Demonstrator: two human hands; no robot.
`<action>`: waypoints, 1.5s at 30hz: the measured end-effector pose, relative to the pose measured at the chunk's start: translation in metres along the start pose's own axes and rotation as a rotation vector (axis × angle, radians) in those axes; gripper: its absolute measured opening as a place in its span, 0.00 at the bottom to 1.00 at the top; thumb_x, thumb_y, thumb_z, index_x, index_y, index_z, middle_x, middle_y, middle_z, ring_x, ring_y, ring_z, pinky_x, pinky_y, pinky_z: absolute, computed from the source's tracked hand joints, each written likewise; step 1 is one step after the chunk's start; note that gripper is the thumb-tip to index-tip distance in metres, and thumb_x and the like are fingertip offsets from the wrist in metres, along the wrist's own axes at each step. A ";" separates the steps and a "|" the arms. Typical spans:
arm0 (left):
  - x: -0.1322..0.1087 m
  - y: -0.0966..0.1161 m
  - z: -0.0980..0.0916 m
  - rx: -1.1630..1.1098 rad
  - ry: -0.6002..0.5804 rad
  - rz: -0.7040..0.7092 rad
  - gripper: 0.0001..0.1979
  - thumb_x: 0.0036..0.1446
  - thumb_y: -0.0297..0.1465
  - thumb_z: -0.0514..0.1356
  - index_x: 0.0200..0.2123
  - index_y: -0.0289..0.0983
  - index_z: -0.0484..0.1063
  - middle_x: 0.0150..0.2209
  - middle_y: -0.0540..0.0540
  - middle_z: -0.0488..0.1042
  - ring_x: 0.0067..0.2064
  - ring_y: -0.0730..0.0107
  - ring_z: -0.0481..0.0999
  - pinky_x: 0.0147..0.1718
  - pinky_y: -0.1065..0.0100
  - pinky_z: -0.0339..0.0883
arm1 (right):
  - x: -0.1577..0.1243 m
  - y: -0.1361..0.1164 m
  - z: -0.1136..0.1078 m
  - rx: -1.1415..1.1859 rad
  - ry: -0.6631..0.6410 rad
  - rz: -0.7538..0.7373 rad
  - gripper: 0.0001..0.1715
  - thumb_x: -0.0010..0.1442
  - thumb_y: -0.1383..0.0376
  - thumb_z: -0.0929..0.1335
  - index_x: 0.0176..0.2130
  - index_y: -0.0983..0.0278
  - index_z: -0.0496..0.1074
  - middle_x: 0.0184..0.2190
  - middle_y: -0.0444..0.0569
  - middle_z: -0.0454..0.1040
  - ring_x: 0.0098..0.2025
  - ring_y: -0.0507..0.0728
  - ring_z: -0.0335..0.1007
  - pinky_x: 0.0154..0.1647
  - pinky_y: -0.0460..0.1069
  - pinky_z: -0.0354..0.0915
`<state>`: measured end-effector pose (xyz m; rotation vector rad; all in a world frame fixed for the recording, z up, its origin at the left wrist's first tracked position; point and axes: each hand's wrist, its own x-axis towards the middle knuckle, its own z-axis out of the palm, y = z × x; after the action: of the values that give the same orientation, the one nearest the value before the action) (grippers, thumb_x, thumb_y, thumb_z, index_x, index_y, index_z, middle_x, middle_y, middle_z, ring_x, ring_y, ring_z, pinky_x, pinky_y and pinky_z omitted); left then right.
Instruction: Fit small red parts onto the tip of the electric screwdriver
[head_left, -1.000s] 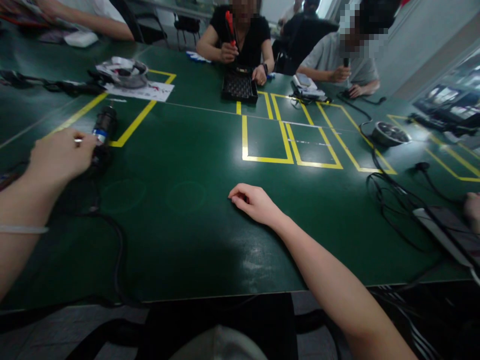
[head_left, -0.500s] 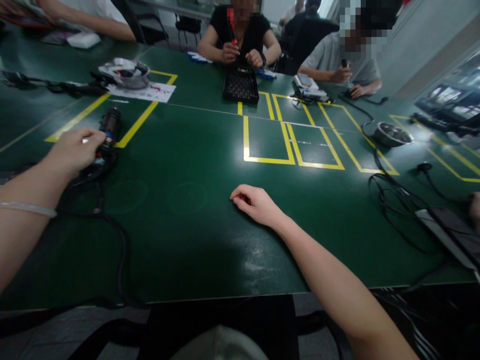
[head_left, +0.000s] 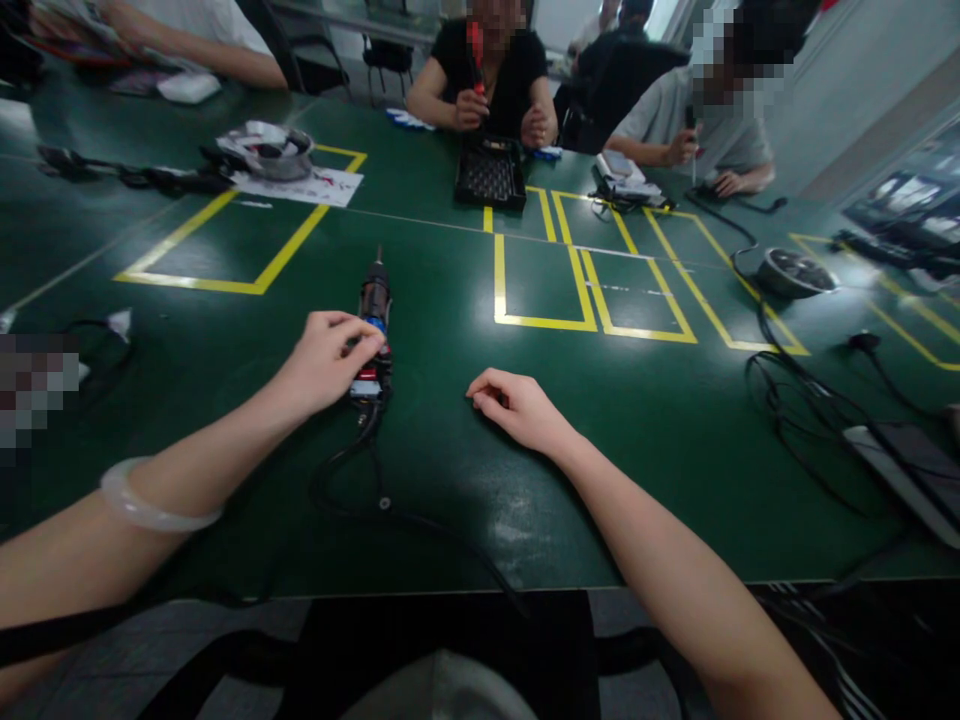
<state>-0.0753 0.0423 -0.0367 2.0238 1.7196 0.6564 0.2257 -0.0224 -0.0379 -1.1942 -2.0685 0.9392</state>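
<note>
My left hand (head_left: 334, 355) grips a corded electric screwdriver (head_left: 376, 295) around its middle, near a blue ring. The tool lies along the green table (head_left: 442, 290) with its bit pointing away from me. Its black cord (head_left: 427, 525) curves back to the table's near edge. To the right of the tool, my right hand (head_left: 514, 402) rests on the table, fingers loosely curled in with nothing visible in them.
Yellow tape outlines (head_left: 544, 324) mark the table. A metal bowl (head_left: 289, 155) stands on paper at the far left, a black tray (head_left: 491, 185) before a co-worker opposite. On the right are a round metal dish (head_left: 796, 275), tangled cables (head_left: 787, 385) and a tablet-like device (head_left: 900, 475).
My left hand has moved right with the electric screwdriver, bringing it from the left tape outline to left of the table's middle. My right hand has stayed in place.
</note>
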 end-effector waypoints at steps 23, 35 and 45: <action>-0.046 0.089 0.041 -0.378 -0.229 0.163 0.20 0.66 0.46 0.53 0.41 0.38 0.77 0.61 0.39 0.67 0.67 0.50 0.64 0.63 0.49 0.63 | 0.005 0.006 0.005 0.672 0.039 0.153 0.19 0.55 0.55 0.76 0.37 0.63 0.68 0.25 0.39 0.69 0.26 0.48 0.64 0.28 0.45 0.62; -0.048 0.086 0.041 -0.347 -0.198 0.256 0.12 0.63 0.40 0.61 0.44 0.39 0.77 0.60 0.41 0.65 0.64 0.52 0.66 0.62 0.51 0.64 | 0.002 0.003 0.004 0.711 -0.009 0.133 0.24 0.53 0.54 0.79 0.40 0.63 0.69 0.31 0.42 0.73 0.30 0.49 0.69 0.34 0.46 0.68; -0.048 0.086 0.039 -0.277 -0.211 0.286 0.15 0.62 0.40 0.62 0.48 0.39 0.75 0.62 0.40 0.64 0.66 0.51 0.65 0.65 0.49 0.60 | 0.001 0.005 0.000 0.647 -0.042 0.068 0.16 0.59 0.61 0.74 0.43 0.62 0.68 0.36 0.43 0.73 0.32 0.48 0.68 0.35 0.46 0.66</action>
<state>0.0100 -0.0185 -0.0232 2.0700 1.1632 0.6979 0.2277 -0.0203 -0.0416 -0.8958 -1.5601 1.5219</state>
